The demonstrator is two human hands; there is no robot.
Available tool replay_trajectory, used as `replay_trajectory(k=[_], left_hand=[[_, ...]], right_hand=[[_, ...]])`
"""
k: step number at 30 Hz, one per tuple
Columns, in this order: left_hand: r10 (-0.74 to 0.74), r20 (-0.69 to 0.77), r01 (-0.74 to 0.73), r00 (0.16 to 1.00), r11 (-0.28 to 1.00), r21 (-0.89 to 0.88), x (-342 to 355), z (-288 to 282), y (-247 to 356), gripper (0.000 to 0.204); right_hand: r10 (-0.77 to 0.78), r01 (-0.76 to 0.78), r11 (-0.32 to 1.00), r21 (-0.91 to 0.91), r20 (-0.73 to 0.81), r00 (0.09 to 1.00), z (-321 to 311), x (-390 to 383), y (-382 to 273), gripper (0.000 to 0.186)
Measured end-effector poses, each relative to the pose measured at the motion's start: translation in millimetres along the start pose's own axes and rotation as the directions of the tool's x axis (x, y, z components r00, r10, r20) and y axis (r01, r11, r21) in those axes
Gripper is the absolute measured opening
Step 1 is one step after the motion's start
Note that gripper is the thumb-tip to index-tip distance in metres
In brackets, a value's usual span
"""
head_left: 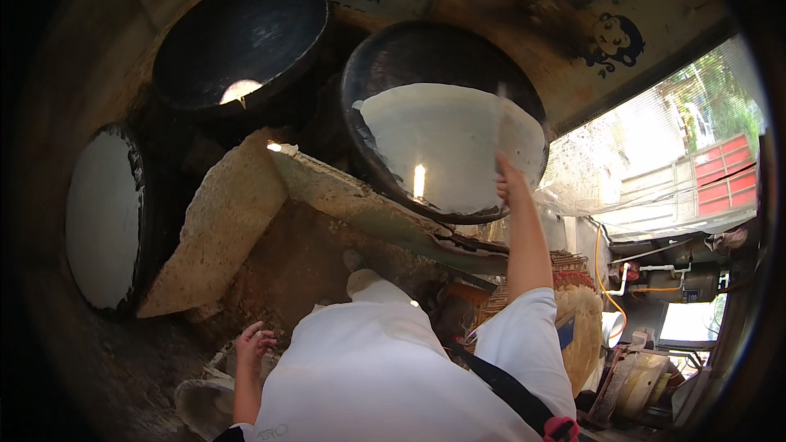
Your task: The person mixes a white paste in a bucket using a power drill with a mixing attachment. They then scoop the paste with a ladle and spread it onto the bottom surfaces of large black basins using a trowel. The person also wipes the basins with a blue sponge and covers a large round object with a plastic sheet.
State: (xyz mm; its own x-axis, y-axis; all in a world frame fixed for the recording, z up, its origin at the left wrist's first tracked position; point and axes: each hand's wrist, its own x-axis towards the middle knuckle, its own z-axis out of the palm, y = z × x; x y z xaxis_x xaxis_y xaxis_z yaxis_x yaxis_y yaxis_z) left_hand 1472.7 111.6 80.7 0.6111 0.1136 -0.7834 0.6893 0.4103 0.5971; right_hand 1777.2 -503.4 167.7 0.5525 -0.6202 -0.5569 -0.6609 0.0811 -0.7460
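Observation:
My right hand [512, 182] is closed round the lower end of a thin, pale, flat tool [502, 119]. The tool is blurred, so I cannot tell its exact kind. It stands over a large round black pan [426, 53], against a smooth white layer [442, 131] that covers the pan's lower part. The layer has ragged edges along the pan's near left side. Low on the left, my left hand [255, 344] hangs with loosely bent fingers, holding nothing that I can see. Below it is a greyish basin [205, 403].
A second black pan [237, 33] is at the far left. A third pan, coated white [102, 217], sits at the left edge. A rough low wall [221, 221] runs between the pans and me. Stacked sticks [571, 266], an orange hose [612, 290] and pipes [655, 270] are at the right.

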Motion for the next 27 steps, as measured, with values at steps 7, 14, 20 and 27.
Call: replay_trajectory(k=[7, 14, 20, 27], left_hand=[[-0.005, -0.053, 0.004, 0.999, 1.000, -0.017, -5.2, 1.0, 9.6, 0.036], [-0.019, -0.040, 0.018, 0.999, 1.000, -0.025, -6.3, 7.2, 7.2, 0.037], [-0.022, -0.046, 0.020, 0.999, 0.999, -0.042, -0.6, 5.6, 6.8, 0.037], [-0.029, -0.039, 0.027, 0.999, 0.998, -0.052, 4.4, 14.2, 3.6, 0.036]], right_hand=[[-0.646, 0.779, 0.443, -0.443, 0.445, 0.621, 98.2, -88.9, -2.0, 0.049], [-0.640, 0.378, -0.023, -0.926, 0.304, 0.706, 92.7, -67.9, -10.2, 0.037], [-0.696, 0.418, 0.419, -0.806, 0.010, 0.718, -46.0, 24.1, -3.0, 0.040], [0.044, -0.044, 0.999, 0.002, -0.097, 0.994, -23.3, 33.8, -25.3, 0.045]])
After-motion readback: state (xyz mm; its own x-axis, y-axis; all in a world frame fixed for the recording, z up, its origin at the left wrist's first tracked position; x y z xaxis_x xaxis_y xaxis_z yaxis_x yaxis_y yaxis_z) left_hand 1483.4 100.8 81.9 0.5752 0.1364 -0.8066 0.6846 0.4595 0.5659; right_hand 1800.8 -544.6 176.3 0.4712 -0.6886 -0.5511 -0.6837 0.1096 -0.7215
